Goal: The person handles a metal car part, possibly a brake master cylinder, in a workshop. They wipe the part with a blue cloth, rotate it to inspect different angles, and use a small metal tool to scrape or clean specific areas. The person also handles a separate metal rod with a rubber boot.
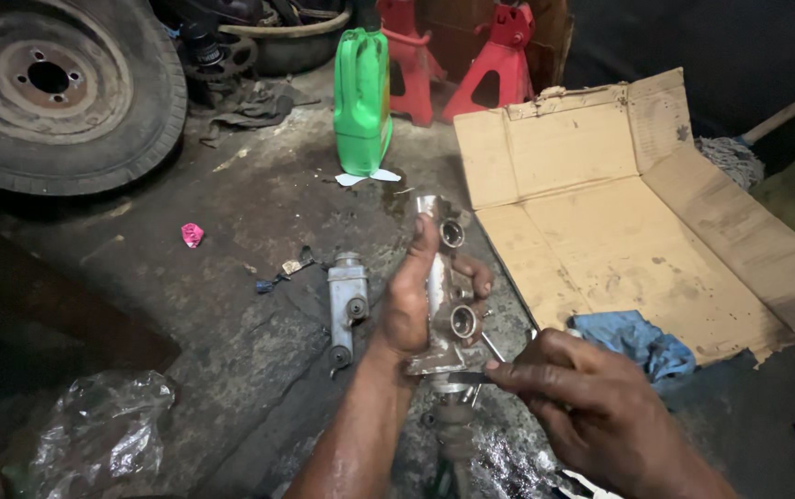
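My left hand (408,305) comes up from below with the forearm angled toward the middle of the view, its grip clamped around a long metal cylinder body (443,286) that I hold upright over the concrete floor (249,212); thumb on the near side, fingertips curling round the far edge. Two round ports on the part face me. My right hand (582,397) reaches in from the lower right, wrist bent inward, thumb and forefinger pinched together on a thin metal tool (467,377) whose tip meets the lower end of the cylinder body. A second, similar metal part (346,305) lies flat on the floor just left of my left wrist. A flattened cardboard box (619,212) spreads to the right, with a blue rag (633,337) on its near edge. Farther off stand a green jug (363,92), red jack stands (499,55) and a tyre (55,92).
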